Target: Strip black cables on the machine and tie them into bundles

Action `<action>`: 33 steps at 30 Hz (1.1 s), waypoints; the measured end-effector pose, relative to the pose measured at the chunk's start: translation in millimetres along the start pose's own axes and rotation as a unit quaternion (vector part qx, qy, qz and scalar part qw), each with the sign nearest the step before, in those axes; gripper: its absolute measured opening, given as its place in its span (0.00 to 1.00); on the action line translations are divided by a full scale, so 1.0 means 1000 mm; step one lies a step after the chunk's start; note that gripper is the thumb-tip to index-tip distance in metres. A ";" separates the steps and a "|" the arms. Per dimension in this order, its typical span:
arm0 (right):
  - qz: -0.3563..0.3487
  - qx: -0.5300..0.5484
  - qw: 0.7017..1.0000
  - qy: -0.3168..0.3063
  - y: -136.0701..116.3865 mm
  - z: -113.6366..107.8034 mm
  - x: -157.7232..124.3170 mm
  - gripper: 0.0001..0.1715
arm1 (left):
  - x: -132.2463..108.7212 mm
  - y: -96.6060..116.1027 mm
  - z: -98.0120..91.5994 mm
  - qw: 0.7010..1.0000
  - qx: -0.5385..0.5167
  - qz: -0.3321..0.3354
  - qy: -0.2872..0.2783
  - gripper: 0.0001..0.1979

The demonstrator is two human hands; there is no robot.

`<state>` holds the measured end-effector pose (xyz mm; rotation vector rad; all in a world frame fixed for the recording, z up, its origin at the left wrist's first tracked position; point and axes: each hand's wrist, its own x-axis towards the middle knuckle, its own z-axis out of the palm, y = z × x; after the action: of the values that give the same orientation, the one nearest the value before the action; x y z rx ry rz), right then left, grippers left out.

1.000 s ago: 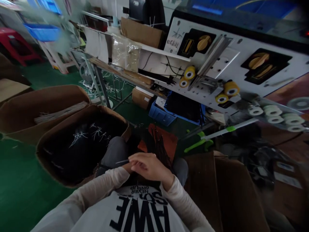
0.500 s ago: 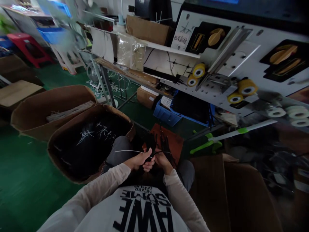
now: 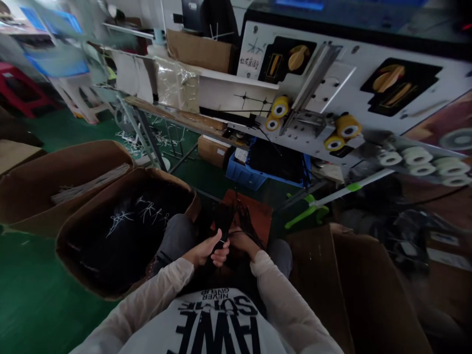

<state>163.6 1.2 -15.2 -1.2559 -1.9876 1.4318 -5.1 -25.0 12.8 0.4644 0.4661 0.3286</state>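
Observation:
Between my knees, my left hand (image 3: 211, 249) is closed around a bundle of thin black wires (image 3: 222, 220), thumb on top and fingers wrapped under. A short piece of white tie (image 3: 221, 241) shows across the bundle by the thumb. My right hand (image 3: 241, 241) is curled close against the bundle's right side; its fingertips are hidden, so what they pinch cannot be made out. Beyond the hands, more loose black wires (image 3: 246, 220) lie on a reddish-brown surface (image 3: 264, 216).
At the left stands a carton (image 3: 70, 268) of black bundles with white ties; behind it, another carton (image 3: 22, 184) holds white strips. A machine (image 3: 341, 93) with yellow rollers stands ahead, blue bins (image 3: 239, 172) beneath it. An open carton (image 3: 309, 265) is at my right.
The long white tie end that stuck out left of my left hand no longer shows; only a short piece is visible at the bundle. My view has shifted to the right.

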 end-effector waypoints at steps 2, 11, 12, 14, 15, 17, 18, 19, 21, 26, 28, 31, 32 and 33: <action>-0.001 -0.040 0.999 0.023 0.005 -0.012 -0.018 0.11 | 0.001 -0.002 -0.003 0.998 0.042 -0.003 0.043 0.23; -0.045 0.084 0.991 0.093 -0.029 -0.008 -0.072 0.12 | 0.036 -0.028 -0.003 0.959 0.211 -0.005 0.190 0.11; -0.052 0.096 0.989 0.097 -0.030 -0.005 -0.068 0.12 | 0.039 -0.029 -0.002 0.950 0.237 -0.002 0.204 0.09; -0.055 0.106 0.988 0.099 -0.029 0.000 -0.059 0.12 | 0.042 -0.029 0.002 0.929 0.296 0.002 0.221 0.08; -0.053 0.108 0.988 0.100 -0.027 0.002 -0.056 0.13 | 0.041 -0.026 0.003 0.917 0.328 0.003 0.225 0.09; -0.046 0.107 0.987 0.106 -0.022 0.003 -0.053 0.15 | 0.035 -0.018 0.007 0.892 0.387 0.010 0.232 0.13; -0.044 0.106 0.987 0.112 -0.019 0.002 -0.052 0.16 | 0.030 -0.012 0.009 0.875 0.422 0.013 0.239 0.16; -0.038 0.107 0.987 0.118 -0.016 0.002 -0.052 0.19 | 0.024 -0.006 0.011 0.846 0.474 0.010 0.246 0.20; -0.005 0.127 0.984 0.125 -0.011 0.002 -0.051 0.27 | 0.012 0.004 0.017 0.741 0.621 -0.014 0.253 0.27; 0.026 0.129 0.984 0.120 -0.015 0.004 -0.039 0.18 | -0.004 0.019 0.044 0.466 0.857 -0.044 0.217 0.25; 0.009 0.100 0.987 0.127 -0.020 0.005 -0.034 0.08 | -0.007 0.025 0.055 0.428 0.879 -0.049 0.203 0.23; 0.023 0.080 0.987 0.135 -0.023 0.006 -0.029 0.07 | -0.012 0.034 0.066 0.394 0.904 -0.054 0.158 0.18; 0.028 0.075 0.987 0.138 -0.023 0.007 -0.028 0.06 | -0.013 0.036 0.067 0.388 0.909 -0.048 0.147 0.15; 0.030 0.068 0.987 0.140 -0.022 0.008 -0.028 0.06 | -0.013 0.039 0.067 0.384 0.912 -0.037 0.141 0.13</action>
<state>163.0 -28.5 5.9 -1.3811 -1.6520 1.3111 9.3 -21.1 89.7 2.6415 1.0888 -0.4342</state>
